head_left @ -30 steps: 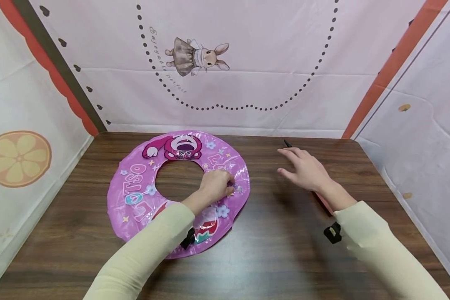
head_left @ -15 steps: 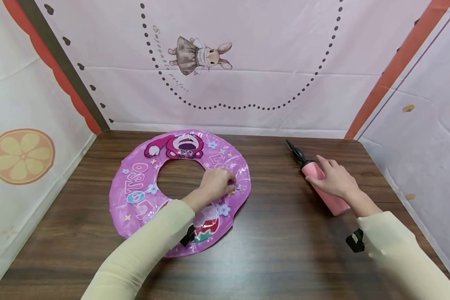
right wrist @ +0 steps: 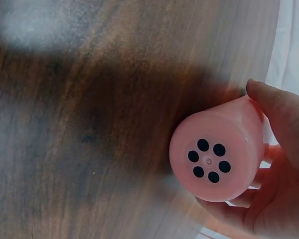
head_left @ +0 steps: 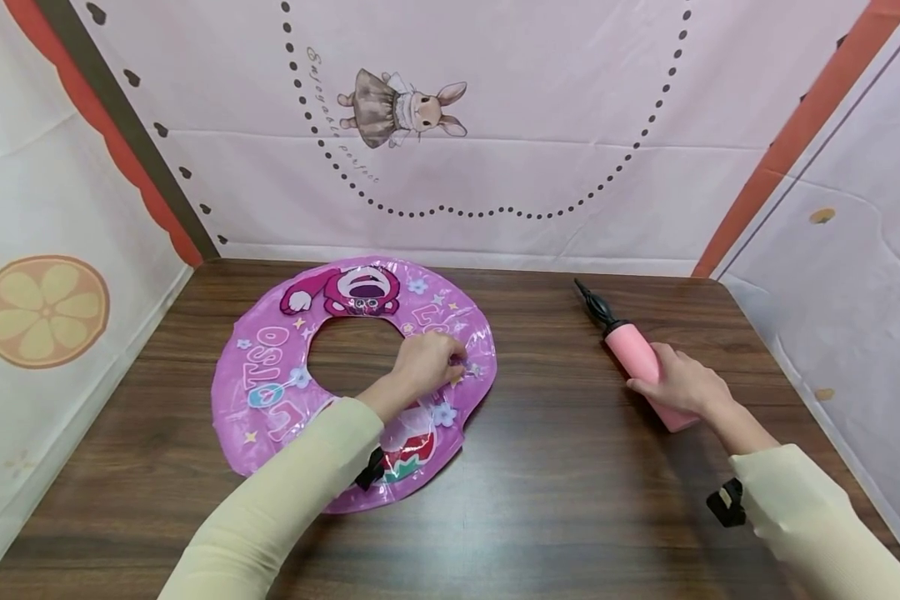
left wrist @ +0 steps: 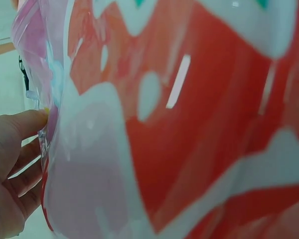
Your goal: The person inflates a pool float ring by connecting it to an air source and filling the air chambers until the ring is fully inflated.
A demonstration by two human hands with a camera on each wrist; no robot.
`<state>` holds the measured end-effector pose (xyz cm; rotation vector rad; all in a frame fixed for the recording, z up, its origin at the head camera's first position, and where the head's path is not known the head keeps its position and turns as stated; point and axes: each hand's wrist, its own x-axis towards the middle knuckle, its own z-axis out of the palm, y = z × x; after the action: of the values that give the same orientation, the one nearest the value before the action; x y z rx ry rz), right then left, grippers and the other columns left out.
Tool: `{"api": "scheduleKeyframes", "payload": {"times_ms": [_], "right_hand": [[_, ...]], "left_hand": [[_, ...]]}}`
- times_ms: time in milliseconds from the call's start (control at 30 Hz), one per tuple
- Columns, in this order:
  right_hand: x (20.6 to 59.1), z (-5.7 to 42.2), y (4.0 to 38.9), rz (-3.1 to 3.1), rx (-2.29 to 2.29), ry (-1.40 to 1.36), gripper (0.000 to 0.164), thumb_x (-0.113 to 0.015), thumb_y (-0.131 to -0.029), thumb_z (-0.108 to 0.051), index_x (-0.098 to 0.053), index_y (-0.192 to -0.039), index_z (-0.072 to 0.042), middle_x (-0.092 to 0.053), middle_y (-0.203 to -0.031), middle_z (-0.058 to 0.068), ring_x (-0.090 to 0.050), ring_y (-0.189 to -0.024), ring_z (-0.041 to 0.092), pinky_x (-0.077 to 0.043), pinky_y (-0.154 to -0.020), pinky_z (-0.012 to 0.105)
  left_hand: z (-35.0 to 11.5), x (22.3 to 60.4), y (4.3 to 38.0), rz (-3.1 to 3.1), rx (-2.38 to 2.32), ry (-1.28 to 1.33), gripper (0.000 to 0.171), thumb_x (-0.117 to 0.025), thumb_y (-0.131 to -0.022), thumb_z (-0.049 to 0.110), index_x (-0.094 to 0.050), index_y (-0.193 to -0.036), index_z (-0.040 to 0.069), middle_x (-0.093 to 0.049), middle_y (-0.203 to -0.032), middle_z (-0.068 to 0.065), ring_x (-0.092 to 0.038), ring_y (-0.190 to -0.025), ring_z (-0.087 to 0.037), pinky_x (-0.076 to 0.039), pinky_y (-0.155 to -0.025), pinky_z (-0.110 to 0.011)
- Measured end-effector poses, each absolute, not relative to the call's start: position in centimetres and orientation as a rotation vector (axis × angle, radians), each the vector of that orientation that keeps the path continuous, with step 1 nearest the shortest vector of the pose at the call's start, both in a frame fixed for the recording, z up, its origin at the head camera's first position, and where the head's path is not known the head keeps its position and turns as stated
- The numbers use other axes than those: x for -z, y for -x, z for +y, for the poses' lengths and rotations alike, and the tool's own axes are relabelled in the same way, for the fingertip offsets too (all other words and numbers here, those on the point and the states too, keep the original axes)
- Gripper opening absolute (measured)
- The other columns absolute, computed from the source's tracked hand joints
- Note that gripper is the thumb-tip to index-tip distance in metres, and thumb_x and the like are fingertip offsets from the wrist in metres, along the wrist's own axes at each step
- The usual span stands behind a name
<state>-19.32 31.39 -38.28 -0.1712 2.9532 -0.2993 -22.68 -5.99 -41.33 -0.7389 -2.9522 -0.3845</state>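
The purple ring (head_left: pixel 270 371) lies on the surface (head_left: pixel 540 475), the left hand (head_left: pixel 426 365) pinching its right-hand band. Well apart, to the ring's right, the right hand (head_left: pixel 681 382) grips the barrel of a pink pump (head_left: pixel 633 350) with a black nozzle (head_left: pixel 597 306).

L sleeve (head_left: pixel 270 500) & R sleeve (head_left: pixel 802 508) both long, plain, pale cream-yellow, reaching approx. to the wrists. Soft creases along L forearm; R cuff looks wide & loose, w/ a few puckers along its inner edge. Sm. black box (head_left: pixel 726 503) next to R cuff, squarish, w/ a pale patch on it. Black angular pc. (head_left: pixel 371 469) by L sleeve too, partly hidden. L hand (head_left: pixel 429 364) & R hand (head_left: pixel 678 383) bare.
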Motion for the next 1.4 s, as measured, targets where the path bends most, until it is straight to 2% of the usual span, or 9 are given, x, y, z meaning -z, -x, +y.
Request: {"api": "scheduleKeyframes", "payload": {"times_ms": [167,333,500,633,800,967,1400], "right_hand": [[38.5,31.5,19.3,2.983,0.317,0.186,0.076,-0.063,-0.08,-0.043,-0.034,-0.129,0.008,-0.053,-0.107,0.033,-0.056,-0.08,0.036,-0.046,-0.061,0.048],[38.7,31.7,19.3,3.009,0.31,0.221,0.074,-0.065,-0.08,-0.04,-0.034,-0.13,0.006,-0.052,-0.11,0.032,-0.055,-0.083,0.037,-0.046,-0.063,0.049],[38.5,31.9,19.2,3.092,0.285,0.337,0.071,-0.068,-0.079,-0.035,-0.035,-0.132,-0.003,-0.052,-0.108,0.029,-0.056,-0.084,0.039,-0.046,-0.059,0.05],[38.0,31.4,18.8,3.203,0.175,0.564,0.068,-0.072,-0.076,-0.028,-0.038,-0.132,-0.01,-0.055,-0.102,0.023,-0.056,-0.082,0.038,-0.047,-0.055,0.051],[37.5,30.0,18.3,3.268,-0.006,0.842,0.069,-0.075,-0.073,-0.025,-0.042,-0.132,-0.012,-0.056,-0.102,0.017,-0.055,-0.084,0.035,-0.048,-0.06,0.053],[37.4,29.1,17.8,3.274,-0.099,1.032,0.072,-0.078,-0.069,-0.026,-0.045,-0.132,-0.015,-0.056,-0.1,0.012,-0.055,-0.085,0.032,-0.047,-0.06,0.05],[36.6,27.8,17.3,3.199,-0.179,1.18,0.079,-0.082,-0.065,-0.026,-0.044,-0.134,-0.019,-0.057,-0.104,0.01,-0.054,-0.092,0.031,-0.047,-0.067,0.048]], "left_hand": [[-6.1,41.4,22.8,-2.937,0.387,0.752,0.016,-0.071,-0.078,0.027,-0.073,-0.093,0.023,-0.071,-0.088,0.006,-0.063,-0.078,-0.011,-0.048,-0.061,-0.032],[-6.2,41.4,22.8,-2.94,0.396,0.753,0.018,-0.071,-0.079,0.028,-0.072,-0.096,0.023,-0.071,-0.091,0.006,-0.063,-0.08,-0.012,-0.049,-0.062,-0.033],[-6.3,41.3,22.8,-2.952,0.41,0.757,0.02,-0.07,-0.08,0.028,-0.072,-0.099,0.023,-0.071,-0.093,0.005,-0.062,-0.079,-0.012,-0.048,-0.061,-0.031],[-6.3,41.4,22.9,-2.964,0.419,0.768,0.021,-0.07,-0.08,0.027,-0.072,-0.1,0.023,-0.07,-0.092,0.004,-0.06,-0.075,-0.01,-0.048,-0.06,-0.029],[-6.4,41.4,23.0,-2.962,0.428,0.768,0.02,-0.07,-0.079,0.026,-0.072,-0.099,0.023,-0.07,-0.088,0.005,-0.057,-0.071,-0.008,-0.046,-0.057,-0.028],[-6.4,41.3,23.1,-2.95,0.438,0.76,0.019,-0.07,-0.079,0.023,-0.072,-0.097,0.023,-0.068,-0.084,0.005,-0.054,-0.068,-0.008,-0.045,-0.055,-0.028],[-6.3,40.7,23.3,-2.977,0.445,0.748,0.013,-0.071,-0.077,0.022,-0.071,-0.09,0.023,-0.063,-0.075,0.007,-0.052,-0.065,-0.008,-0.041,-0.052,-0.025]]}}
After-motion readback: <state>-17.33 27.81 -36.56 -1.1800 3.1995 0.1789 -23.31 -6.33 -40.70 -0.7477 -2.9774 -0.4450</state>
